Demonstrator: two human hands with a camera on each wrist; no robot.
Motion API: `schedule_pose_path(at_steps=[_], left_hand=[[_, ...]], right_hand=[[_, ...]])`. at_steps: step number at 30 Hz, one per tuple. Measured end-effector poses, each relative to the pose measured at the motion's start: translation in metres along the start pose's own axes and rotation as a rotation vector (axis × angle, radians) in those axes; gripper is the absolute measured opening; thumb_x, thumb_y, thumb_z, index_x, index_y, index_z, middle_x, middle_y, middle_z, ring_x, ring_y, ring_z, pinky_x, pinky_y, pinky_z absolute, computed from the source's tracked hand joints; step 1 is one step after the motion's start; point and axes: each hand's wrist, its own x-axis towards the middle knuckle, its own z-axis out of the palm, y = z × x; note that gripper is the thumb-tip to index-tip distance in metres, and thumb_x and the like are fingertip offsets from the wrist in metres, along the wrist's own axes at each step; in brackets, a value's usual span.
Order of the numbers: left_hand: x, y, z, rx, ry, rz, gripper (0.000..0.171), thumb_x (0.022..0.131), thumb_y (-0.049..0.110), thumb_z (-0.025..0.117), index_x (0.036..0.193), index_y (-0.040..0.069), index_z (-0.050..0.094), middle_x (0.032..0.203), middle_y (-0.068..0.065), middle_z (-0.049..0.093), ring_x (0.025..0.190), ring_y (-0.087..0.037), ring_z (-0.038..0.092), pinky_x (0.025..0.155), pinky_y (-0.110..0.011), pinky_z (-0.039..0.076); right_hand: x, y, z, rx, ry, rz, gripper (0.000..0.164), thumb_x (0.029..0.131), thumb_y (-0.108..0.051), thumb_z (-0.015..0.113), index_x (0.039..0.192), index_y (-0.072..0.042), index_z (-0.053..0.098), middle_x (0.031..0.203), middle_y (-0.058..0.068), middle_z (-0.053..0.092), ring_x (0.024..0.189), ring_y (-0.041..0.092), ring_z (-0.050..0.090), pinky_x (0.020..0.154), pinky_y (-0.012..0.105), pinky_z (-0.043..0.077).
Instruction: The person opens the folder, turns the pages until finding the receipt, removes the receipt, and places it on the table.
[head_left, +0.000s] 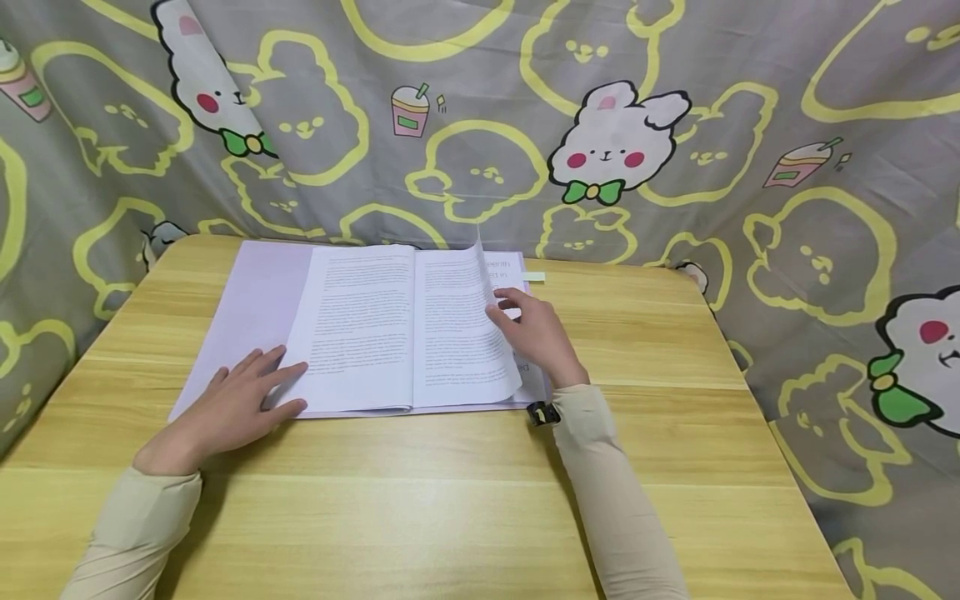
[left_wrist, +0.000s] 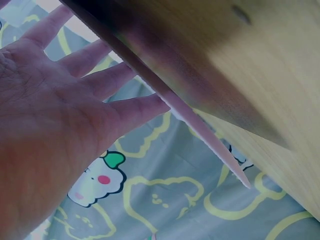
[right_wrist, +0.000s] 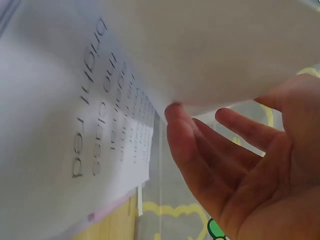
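Note:
A lilac-covered book [head_left: 262,287] lies spread on the table, with printed white pages [head_left: 360,325] on both sides of its fold. At its right side a page [head_left: 468,333] is lifted and curves up. My right hand [head_left: 536,329] pinches this page's outer edge; in the right wrist view a fingertip [right_wrist: 175,117] touches the underside. Large print shows on the sheet [right_wrist: 100,130] beneath. My left hand [head_left: 236,400], fingers spread, rests on the cover's lower left and the left page's edge. In the left wrist view the cover's edge [left_wrist: 210,142] hides the fingertips.
The wooden table [head_left: 450,508] carries the book near its back edge. A pale tab [head_left: 534,277] sticks out at the book's right. A grey curtain [head_left: 480,100] with cartoon animals hangs behind and beside the table. A dark band [head_left: 543,413] sits at the right wrist.

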Motion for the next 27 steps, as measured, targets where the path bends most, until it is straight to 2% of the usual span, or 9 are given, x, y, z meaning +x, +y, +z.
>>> schedule_pose_path(at_steps=[7,17,22,27], left_hand=[[0.000,-0.001,0.000,0.005,0.002,0.003,0.071,0.099,0.056,0.059,0.151,0.010,0.050,0.162,-0.031,0.028,0.146,-0.060,0.021,0.105,-0.084,0.018],[0.000,0.000,-0.001,0.002,-0.001,-0.001,0.072,0.098,0.057,0.060,0.152,0.010,0.050,0.162,-0.031,0.029,0.146,-0.059,0.021,0.105,-0.083,0.018],[-0.001,0.001,-0.001,0.006,-0.002,-0.002,0.073,0.098,0.058,0.060,0.152,0.010,0.050,0.162,-0.030,0.029,0.146,-0.059,0.021,0.106,-0.083,0.018],[-0.001,0.001,-0.001,0.006,-0.002,0.001,0.073,0.098,0.057,0.060,0.152,0.010,0.050,0.162,-0.030,0.028,0.146,-0.060,0.021,0.106,-0.083,0.018]], right_hand=[[0.000,0.000,0.010,0.015,-0.033,0.004,0.055,0.103,-0.048,0.056,0.150,-0.019,0.052,0.150,0.007,0.055,0.119,0.029,0.067,0.097,0.047,0.055],[0.000,-0.001,0.025,0.023,-0.049,-0.030,0.062,0.104,-0.053,0.050,0.156,-0.021,0.043,0.157,0.008,0.045,0.122,0.029,0.062,0.098,0.047,0.053],[0.000,-0.003,0.029,0.001,-0.048,-0.057,0.064,0.104,-0.053,0.050,0.157,-0.018,0.041,0.160,0.007,0.041,0.127,0.028,0.058,0.108,0.046,0.047],[0.002,-0.002,0.035,-0.046,-0.055,-0.089,0.067,0.105,-0.053,0.048,0.158,-0.014,0.039,0.161,0.008,0.039,0.143,0.027,0.045,0.119,0.045,0.036]])
